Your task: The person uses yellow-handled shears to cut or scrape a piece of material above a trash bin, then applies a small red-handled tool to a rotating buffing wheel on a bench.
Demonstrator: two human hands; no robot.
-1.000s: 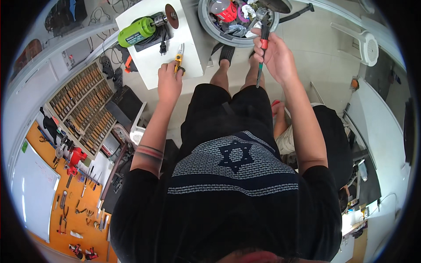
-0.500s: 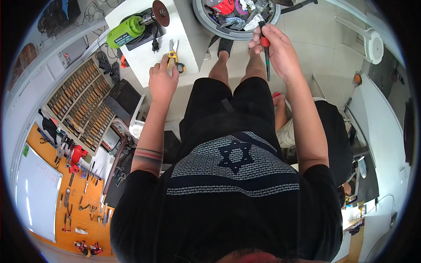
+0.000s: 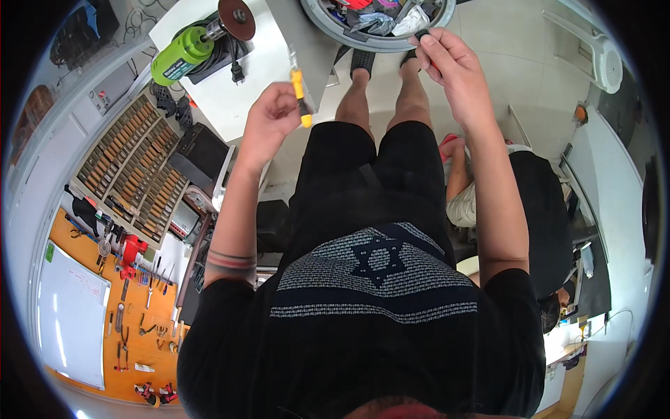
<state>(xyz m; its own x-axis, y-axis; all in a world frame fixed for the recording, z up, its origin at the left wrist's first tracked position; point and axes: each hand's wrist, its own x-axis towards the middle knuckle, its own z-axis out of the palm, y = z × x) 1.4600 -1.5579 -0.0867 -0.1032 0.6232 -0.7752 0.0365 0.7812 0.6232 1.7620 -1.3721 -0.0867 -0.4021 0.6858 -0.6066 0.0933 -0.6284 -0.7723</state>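
Observation:
My left hand (image 3: pixel 273 120), fingers curled, holds a pair of yellow-handled snips (image 3: pixel 298 84) upright beside the near right corner of the white table. The snips' blades are blurred, and their lower part is partly hidden. My right hand (image 3: pixel 457 77) is raised by the near rim of the round bin. Its thumb and fingers pinch a slim black tool (image 3: pixel 421 33) with a red collar; most of its length is hidden by the hand. A green angle grinder (image 3: pixel 185 56) with a brown disc lies on the table.
The white table (image 3: pixel 269 52) stands ahead on the left, with the grinder's cord and plug (image 3: pixel 237 72) on it. A grey bin (image 3: pixel 370 46) full of scraps is ahead. To the left are a rack of wood-handled tools (image 3: pixel 129 167) and a tool board (image 3: pixel 150 300). Another person (image 3: pixel 534 216) sits on the right.
My left hand has lifted the snips off the table and drawn them right. My right hand has turned, so the black tool's lower shaft no longer shows.

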